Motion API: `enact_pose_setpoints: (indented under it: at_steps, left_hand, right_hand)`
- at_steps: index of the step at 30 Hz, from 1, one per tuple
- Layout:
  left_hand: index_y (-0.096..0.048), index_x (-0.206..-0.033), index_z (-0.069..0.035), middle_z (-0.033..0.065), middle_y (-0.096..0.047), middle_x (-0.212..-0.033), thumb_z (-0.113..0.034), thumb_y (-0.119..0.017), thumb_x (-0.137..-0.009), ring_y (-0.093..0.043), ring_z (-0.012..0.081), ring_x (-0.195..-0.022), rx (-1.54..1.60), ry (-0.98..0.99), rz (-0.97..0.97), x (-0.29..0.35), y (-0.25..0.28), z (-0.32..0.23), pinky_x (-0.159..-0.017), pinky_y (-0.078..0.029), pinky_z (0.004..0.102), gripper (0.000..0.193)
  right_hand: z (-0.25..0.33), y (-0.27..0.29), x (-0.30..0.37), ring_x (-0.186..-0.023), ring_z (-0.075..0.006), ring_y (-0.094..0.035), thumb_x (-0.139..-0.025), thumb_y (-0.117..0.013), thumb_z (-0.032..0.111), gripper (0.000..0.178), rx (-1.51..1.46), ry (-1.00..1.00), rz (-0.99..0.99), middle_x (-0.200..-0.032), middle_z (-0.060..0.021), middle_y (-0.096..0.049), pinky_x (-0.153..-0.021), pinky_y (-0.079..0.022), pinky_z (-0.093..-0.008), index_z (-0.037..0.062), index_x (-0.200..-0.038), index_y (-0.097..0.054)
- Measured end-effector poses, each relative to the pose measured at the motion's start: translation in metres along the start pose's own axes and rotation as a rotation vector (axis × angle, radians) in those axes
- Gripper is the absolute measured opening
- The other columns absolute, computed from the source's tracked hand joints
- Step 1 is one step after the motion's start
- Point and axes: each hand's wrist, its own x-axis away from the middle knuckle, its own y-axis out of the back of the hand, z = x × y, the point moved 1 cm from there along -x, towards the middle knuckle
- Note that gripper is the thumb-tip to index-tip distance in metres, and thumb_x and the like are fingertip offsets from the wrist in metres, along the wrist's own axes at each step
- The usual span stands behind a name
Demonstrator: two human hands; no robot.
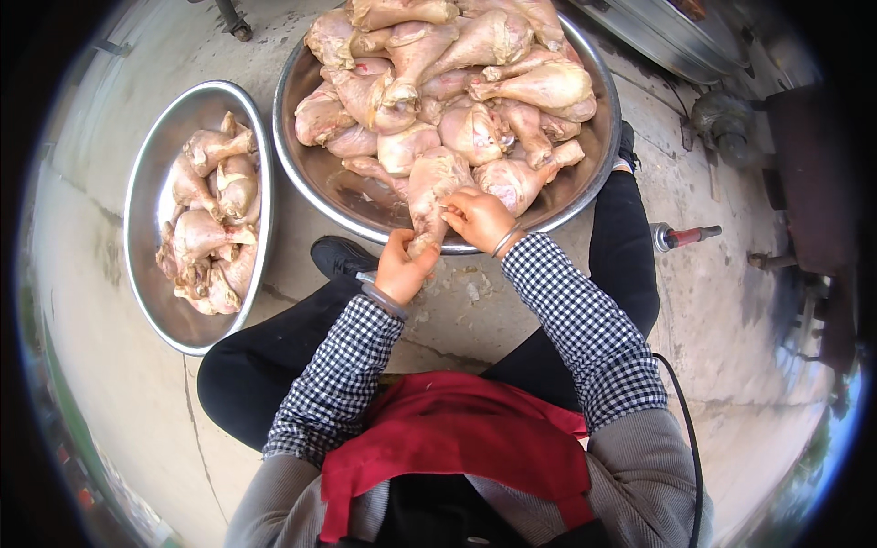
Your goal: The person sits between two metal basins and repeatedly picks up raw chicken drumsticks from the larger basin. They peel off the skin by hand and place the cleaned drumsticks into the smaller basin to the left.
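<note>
Near the front rim of a large metal basin [290,164], a raw chicken drumstick [437,178] is held with its narrow end toward me. Around that narrow end the fingers of my left hand [405,267] are closed. My right hand [480,221] pinches at the side of the same drumstick; its fingertips are pressed together, and whether a small bit sits between them is too small to tell. Behind both hands, several more raw drumsticks [475,132] are heaped high in the basin. A grey band circles my left wrist.
A smaller oval metal basin [137,196] with several drumsticks [215,242] stands on the floor at the left. At the right lie a red-handled tool [690,237] and a motor-like machine part [723,126]. My legs flank the large basin's front; scraps [472,290] lie between them.
</note>
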Motion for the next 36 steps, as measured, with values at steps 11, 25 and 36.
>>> enact_pose_setpoints:
  at_steps: [11, 25, 36]
  left_hand:
    - [-0.042, -0.120, 0.011, 0.0152, -0.057, -0.100, -0.020, -0.072, -0.084, -0.058, 0.0139, -0.071, -0.017, -0.015, 0.020, -0.003, 0.003, 0.007, -0.055, -0.050, 0.0252, 0.056]
    - [-0.042, -0.119, 0.011, 0.0150, -0.058, -0.099, -0.020, -0.072, -0.084, -0.058, 0.0132, -0.071, 0.010, -0.023, 0.010, 0.000, 0.001, 0.003, -0.055, -0.050, 0.0247, 0.056]
    - [-0.041, -0.122, 0.011, 0.0148, -0.058, -0.099, -0.020, -0.073, -0.082, -0.058, 0.0133, -0.072, -0.002, -0.031, 0.001, -0.002, 0.000, 0.005, -0.053, -0.050, 0.0248, 0.059]
  right_hand:
    - [-0.010, -0.007, -0.010, -0.069, -0.0364, -0.060, -0.079, -0.062, 0.009, 0.010, 0.187, 0.106, 0.000, -0.078, -0.0163, -0.061, -0.063, -0.050, -0.0421, 0.0017, -0.079, -0.055]
    - [-0.026, 0.002, -0.006, -0.076, -0.0116, -0.062, -0.083, -0.068, 0.004, 0.009, -0.366, -0.282, 0.180, -0.082, -0.0028, -0.063, -0.070, -0.052, -0.0249, 0.0014, -0.088, -0.061]
    - [-0.007, -0.001, -0.007, -0.070, -0.0342, -0.062, -0.077, -0.063, 0.010, 0.010, 0.114, 0.033, 0.078, -0.078, -0.0162, -0.062, -0.062, -0.050, -0.0407, 0.0007, -0.081, -0.059]
